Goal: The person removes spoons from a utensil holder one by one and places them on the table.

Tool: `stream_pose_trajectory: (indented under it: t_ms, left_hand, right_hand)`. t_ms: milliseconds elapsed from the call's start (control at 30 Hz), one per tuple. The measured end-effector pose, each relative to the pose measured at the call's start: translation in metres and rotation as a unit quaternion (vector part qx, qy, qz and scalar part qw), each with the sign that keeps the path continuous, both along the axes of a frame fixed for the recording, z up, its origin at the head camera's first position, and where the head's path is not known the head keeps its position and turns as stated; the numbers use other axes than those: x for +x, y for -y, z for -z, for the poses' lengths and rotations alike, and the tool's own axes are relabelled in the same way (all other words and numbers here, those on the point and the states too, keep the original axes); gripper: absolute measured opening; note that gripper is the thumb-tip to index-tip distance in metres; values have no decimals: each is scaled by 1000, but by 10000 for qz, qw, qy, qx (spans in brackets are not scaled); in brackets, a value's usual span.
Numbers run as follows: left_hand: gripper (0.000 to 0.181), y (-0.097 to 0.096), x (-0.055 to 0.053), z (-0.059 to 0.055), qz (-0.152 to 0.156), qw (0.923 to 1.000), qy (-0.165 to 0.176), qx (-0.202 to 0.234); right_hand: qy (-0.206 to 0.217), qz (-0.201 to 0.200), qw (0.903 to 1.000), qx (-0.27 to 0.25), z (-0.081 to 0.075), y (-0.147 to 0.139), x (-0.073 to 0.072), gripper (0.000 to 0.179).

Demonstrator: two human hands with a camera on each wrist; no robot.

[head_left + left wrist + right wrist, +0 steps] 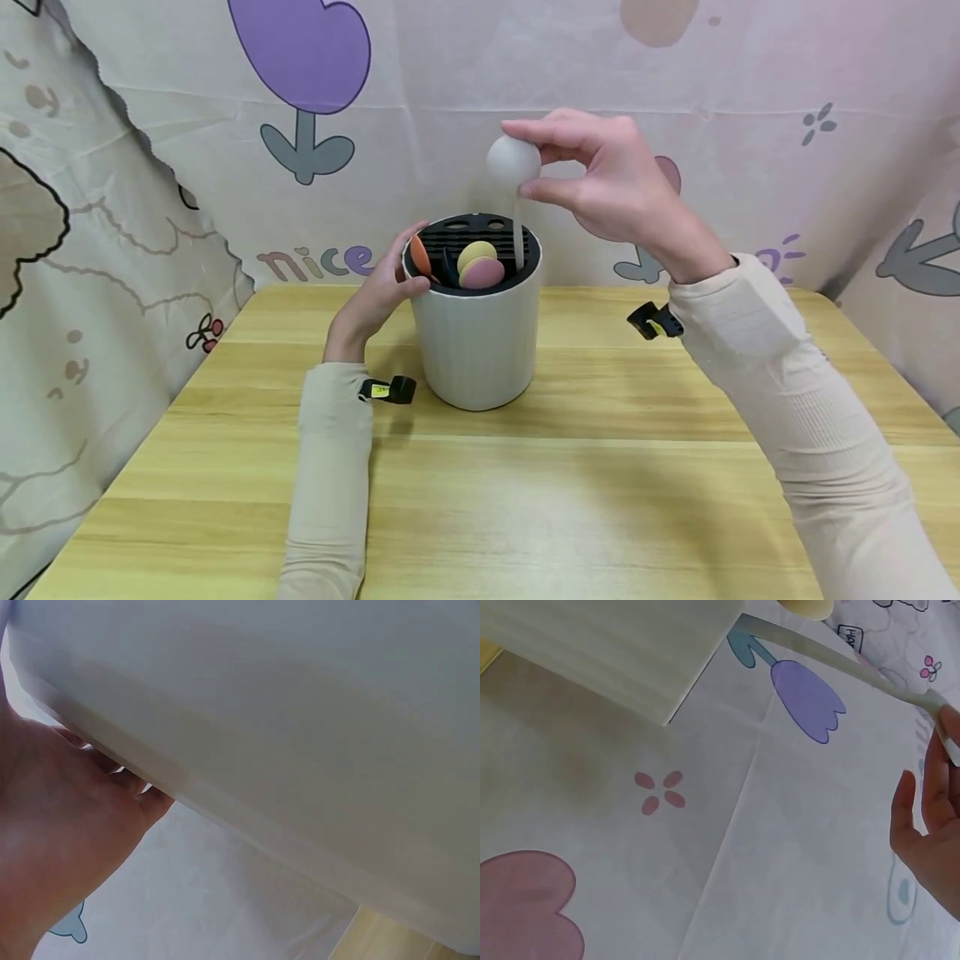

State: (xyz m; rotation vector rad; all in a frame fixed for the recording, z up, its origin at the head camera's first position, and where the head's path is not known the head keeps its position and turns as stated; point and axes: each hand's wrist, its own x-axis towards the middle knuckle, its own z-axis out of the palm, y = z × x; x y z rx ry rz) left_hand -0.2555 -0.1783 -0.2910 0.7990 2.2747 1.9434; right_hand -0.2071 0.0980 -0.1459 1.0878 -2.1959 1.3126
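A white cylindrical utensil holder with a black slotted top stands upright on the table. My left hand grips its left rim, thumb at the front and fingers round the side; the left wrist view shows this hand against the white wall. Above the holder, my right hand pinches the round head of a white spoon between thumb and fingers. Its thin handle points down into the right part of the black top, where the lower end is hidden. In the right wrist view the handle runs towards the holder.
An orange utensil, a yellow round-headed one and a pink one stand in the holder. Beneath lies a wooden table. Printed cloth hangs behind and at both sides.
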Motion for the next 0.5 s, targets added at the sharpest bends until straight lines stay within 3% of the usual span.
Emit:
stream_pose_trajectory:
  t_ms: [500]
  left_hand:
    - [134,4,0,4,-49,9999,86,16]
  right_hand:
    - [340,-201,9960,-799,-14,-5,-4,44]
